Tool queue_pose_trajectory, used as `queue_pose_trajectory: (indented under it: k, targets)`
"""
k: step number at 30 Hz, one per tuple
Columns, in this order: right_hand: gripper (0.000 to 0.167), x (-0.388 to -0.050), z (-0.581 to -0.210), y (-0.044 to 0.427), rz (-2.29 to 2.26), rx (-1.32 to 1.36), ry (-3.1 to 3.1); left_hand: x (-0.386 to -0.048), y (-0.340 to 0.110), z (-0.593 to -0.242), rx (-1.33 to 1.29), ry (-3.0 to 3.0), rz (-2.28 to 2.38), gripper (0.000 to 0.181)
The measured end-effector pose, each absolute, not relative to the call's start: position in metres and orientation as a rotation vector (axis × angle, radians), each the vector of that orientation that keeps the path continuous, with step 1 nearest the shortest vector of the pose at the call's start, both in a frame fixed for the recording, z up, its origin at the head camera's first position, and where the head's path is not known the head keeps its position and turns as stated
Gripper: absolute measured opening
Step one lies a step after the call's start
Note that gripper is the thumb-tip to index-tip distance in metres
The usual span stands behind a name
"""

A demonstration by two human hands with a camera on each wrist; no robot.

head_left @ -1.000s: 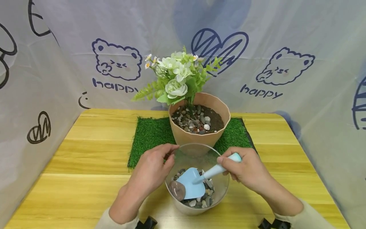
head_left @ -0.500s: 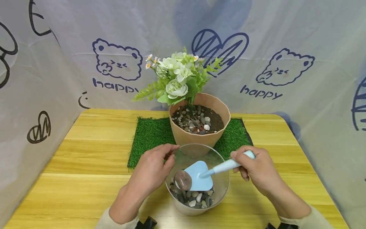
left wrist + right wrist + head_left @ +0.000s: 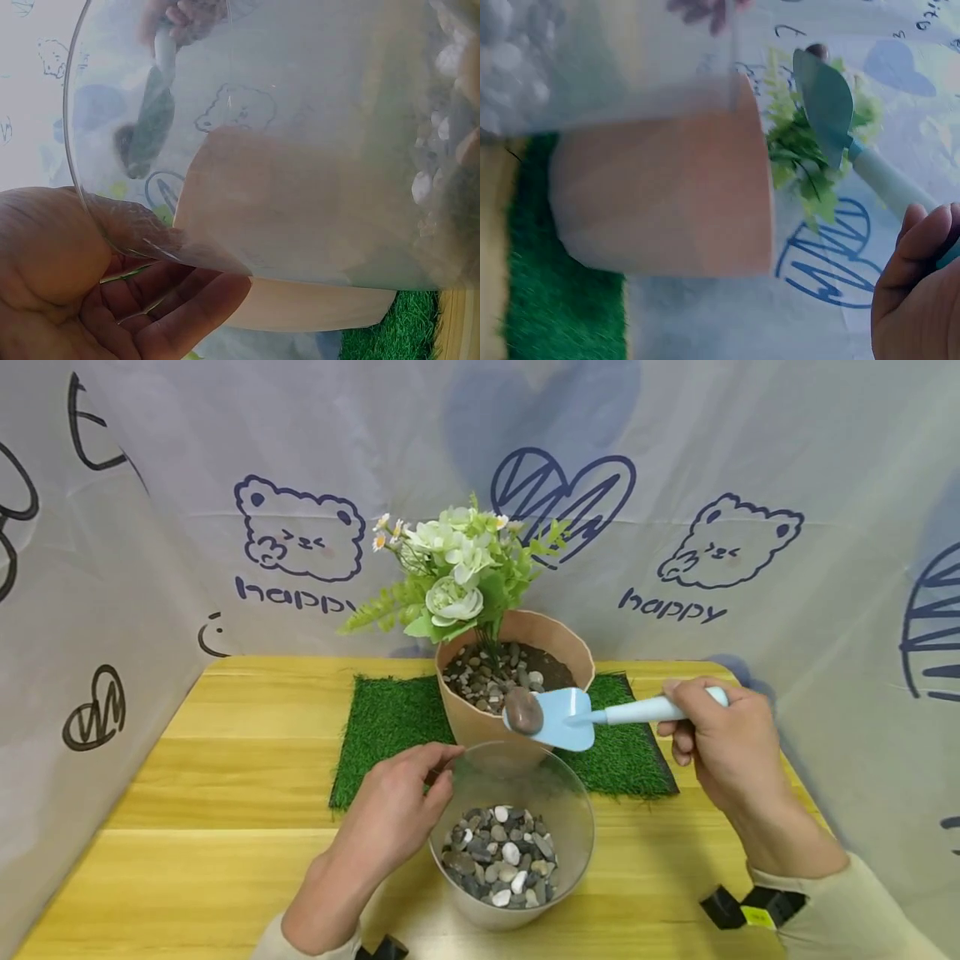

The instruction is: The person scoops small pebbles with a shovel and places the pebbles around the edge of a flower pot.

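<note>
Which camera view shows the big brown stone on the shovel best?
The head view: the brown stone lies uncovered on the shovel. The left wrist view shows it dimly, through the clear container; the right wrist view shows only part, beyond the shovel.

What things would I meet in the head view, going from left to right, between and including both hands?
Left hand, clear container of pebbles, trowel handle, right hand.

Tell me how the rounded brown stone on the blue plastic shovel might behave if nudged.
The rounded brown stone could roll, given its smooth curves, or slide off, sitting near the tip of the blue plastic shovel. Its stony look suggests stiffness.
</note>
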State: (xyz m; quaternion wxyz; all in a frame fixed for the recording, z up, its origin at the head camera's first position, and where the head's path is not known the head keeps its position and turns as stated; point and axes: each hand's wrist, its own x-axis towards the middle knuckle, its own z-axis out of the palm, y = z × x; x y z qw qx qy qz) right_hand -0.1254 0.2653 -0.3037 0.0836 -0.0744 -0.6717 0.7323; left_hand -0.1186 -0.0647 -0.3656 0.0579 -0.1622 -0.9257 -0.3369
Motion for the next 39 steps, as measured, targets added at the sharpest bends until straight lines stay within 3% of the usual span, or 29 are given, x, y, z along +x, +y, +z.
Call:
queue_pose_trajectory:
  k: [11,17,27,39]
  targets:
    - [0.017,-0.184,-0.296,0.278,1.848,-0.469,-2.089,-0.120,-0.065,-0.367,-0.482,-2.803,-1.041,0.028]
    - [0.019,-0.201,-0.299,0.271,1.500,-0.445,-2.262,-0.120,-0.065,-0.368,-0.477,-2.807,-1.044,0.028]
    - [0.031,-0.204,-0.294,0.232,0.641,-0.028,-2.322,-0.120,-0.065,-0.366,-0.468,-2.815,-1.049,0.029]
    - [0.025,-0.183,-0.304,0.210,0.539,0.424,-2.260,-0.120,-0.065,-0.366,-0.468,-2.817,-1.055,0.030]
